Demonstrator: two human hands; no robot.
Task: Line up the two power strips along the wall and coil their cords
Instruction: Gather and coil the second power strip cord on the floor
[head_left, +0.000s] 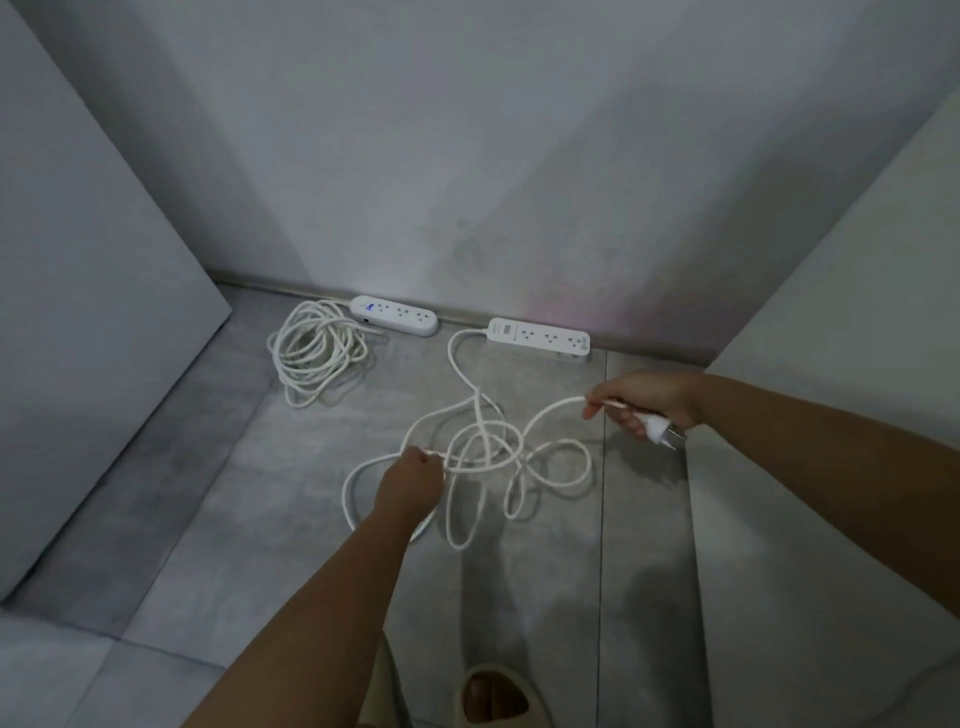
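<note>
Two white power strips lie end to end against the wall's base: a rounded one (393, 315) on the left and a rectangular one (540, 336) on the right. The left strip's cord (317, 349) sits in a loose coil beside it. The right strip's cord (488, 452) sprawls in tangled loops on the floor. My left hand (413, 480) pinches a strand in the middle of that tangle. My right hand (644, 397) grips the cord's end, and the white plug (662, 428) sticks out of my fist.
A grey tiled floor (311, 519) meets the grey wall (467, 156) ahead. A large panel (78, 312) leans at the left and a pale surface (857, 364) closes in at the right. My sandalled foot (493, 699) is at the bottom.
</note>
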